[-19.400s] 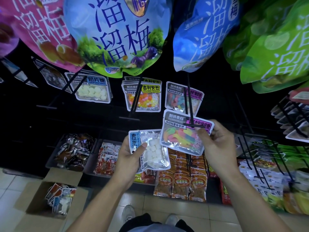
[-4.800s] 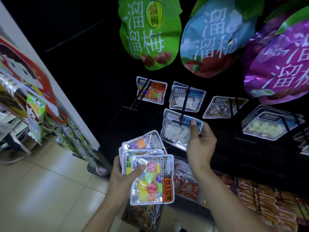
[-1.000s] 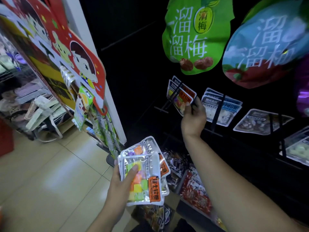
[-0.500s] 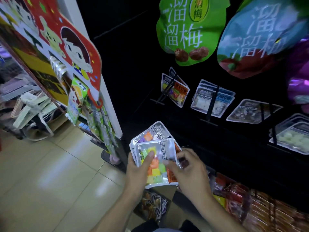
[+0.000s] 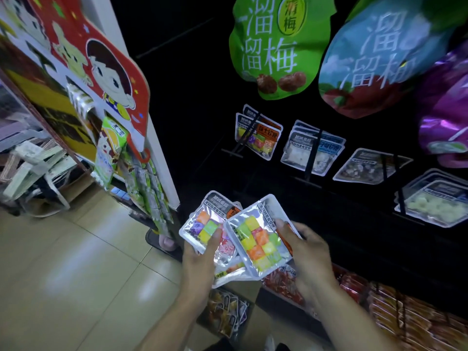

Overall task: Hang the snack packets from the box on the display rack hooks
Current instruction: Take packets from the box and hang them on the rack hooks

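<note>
Right hand [image 5: 307, 252] is back down from the rack: a second ago it was up at the colored-cube hook [image 5: 247, 131], now it pinches one packet [image 5: 258, 241] peeled off the stack, thumb on the clear window, fingers behind the right edge. We read that as the previous hang being finished and the next packet being separated. Left hand [image 5: 200, 259] grips the remaining stack [image 5: 206, 224], thumb on top, stack fanned out at the 10 o'clock side of the peeled packet and partly under it. The packet is a flat foil pouch with a clear window showing yellow, green and orange cubes, dark header strip at the 1 o'clock end, orange label down the right edge under the fingers. We can't see the hang hole. Matching packets [image 5: 258, 138] already hang on that hook at 12 o'clock from the hands, well apart; white-candy packets [image 5: 312, 153] sit on the next hook, at 3 o'clock of it. The box [image 5: 228, 312] with more packets is at 6 o'clock, on the floor between the forearms. Next move likely needs the header turned up toward the hook.
</note>
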